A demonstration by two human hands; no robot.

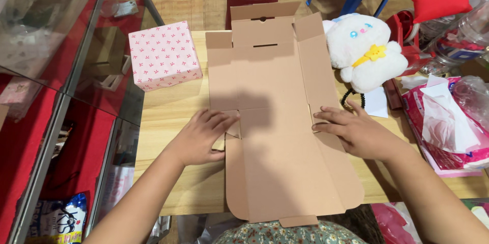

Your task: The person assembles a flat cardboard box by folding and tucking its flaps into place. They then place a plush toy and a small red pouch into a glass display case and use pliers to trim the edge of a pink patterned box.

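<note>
Hands flat on a die-cut cardboard blank (pixel 277 116): our left hand (pixel 201 137) presses, fingers spread and grasping nothing, on the small side flap at the blank's left edge; our right hand (pixel 356 132) lies equally open on the right side panel. We see the blank unfolded on the wooden surface (pixel 168 116), its long axis running straight away from us, midway between both hands. Beyond lie a pink wrapped box (pixel 163 55), far left, and a white plush toy (pixel 364 50), far right

Both forearms reach forward, left hand (pixel 199 137) and right hand (pixel 356 131) pressed flat, palms down.
</note>
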